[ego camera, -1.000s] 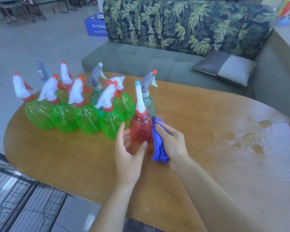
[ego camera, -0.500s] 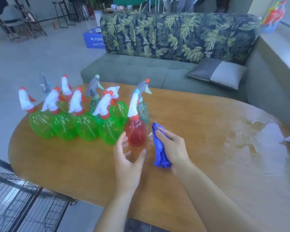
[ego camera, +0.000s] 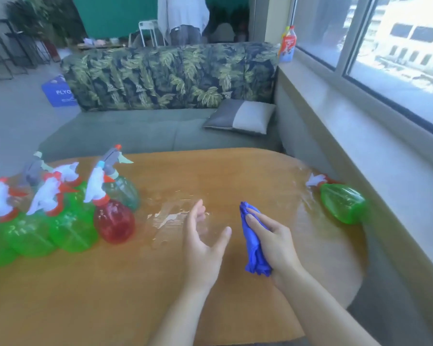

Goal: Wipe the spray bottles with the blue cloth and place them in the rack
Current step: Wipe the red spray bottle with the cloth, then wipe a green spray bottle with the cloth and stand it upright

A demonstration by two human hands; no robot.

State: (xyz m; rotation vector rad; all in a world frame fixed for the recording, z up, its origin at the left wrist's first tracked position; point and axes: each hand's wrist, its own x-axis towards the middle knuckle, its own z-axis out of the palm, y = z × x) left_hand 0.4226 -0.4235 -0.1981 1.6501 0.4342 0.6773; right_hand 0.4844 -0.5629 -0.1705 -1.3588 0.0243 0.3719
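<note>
While reaching for the fallen green plastic spray bottle [ego camera: 343, 206] lying at the wooden bench [ego camera: 110, 295] edge by the sill, best to steady before wiping. Left hand [ego camera: 203, 248] spread, grip holding nothing. Right hand [ego camera: 273, 243] grip clamped round bunched blue cloth [ego camera: 254, 243]. Red round spray bottle [ego camera: 114, 221] upright, left, among clustered green bottles. No rack visible.

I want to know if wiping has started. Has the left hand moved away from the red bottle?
Yes. The left hand now hovers open, well right of the red bottle; earlier it nearly touched it.
</note>
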